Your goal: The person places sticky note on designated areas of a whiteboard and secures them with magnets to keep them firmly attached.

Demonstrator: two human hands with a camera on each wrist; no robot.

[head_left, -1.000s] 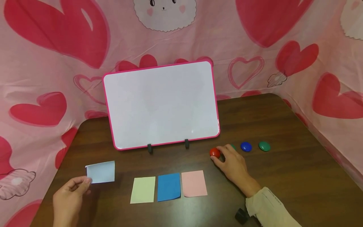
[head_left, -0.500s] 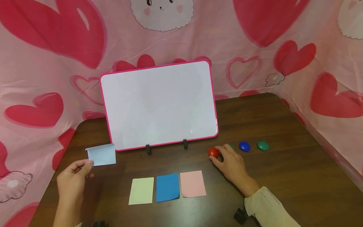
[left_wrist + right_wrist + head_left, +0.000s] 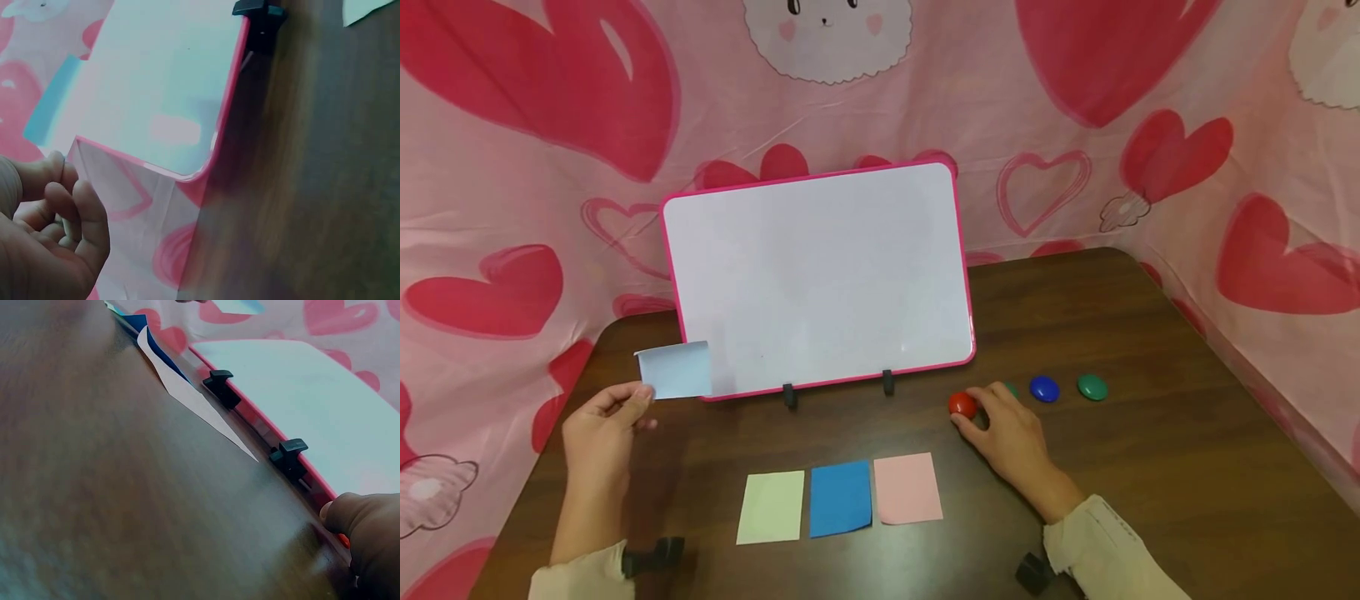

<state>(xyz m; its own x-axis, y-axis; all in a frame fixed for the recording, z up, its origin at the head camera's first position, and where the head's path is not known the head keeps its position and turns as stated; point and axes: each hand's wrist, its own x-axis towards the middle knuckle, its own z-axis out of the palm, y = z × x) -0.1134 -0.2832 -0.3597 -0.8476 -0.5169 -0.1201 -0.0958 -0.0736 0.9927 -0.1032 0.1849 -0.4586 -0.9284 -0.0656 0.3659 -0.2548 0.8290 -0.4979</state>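
Left hand: the left hand (image 3: 602, 425) pinches a pale blue note (image 3: 674, 371) by its lower left corner, up off the table (image 3: 1150, 467).
Which way: the note sits just in front of the bottom left corner of the whiteboard (image 3: 816, 275); the board lies up and to the right of this hand. The left hand is the nearer one to that corner.
Note shape: its long side runs left to right.
Right hand: the right hand (image 3: 1007, 433) rests on the table, fingertips curled on the red magnet (image 3: 962, 405).
Magnets: four. One red, one blue (image 3: 1044, 388), one green (image 3: 1092, 387), and one more green (image 3: 1012, 389) mostly hidden behind the fingers.
Notes: four. One held, three flat in a row: yellow (image 3: 771, 507), blue (image 3: 841, 498), pink (image 3: 907, 488).
Whiteboards: one, standing tilted back.
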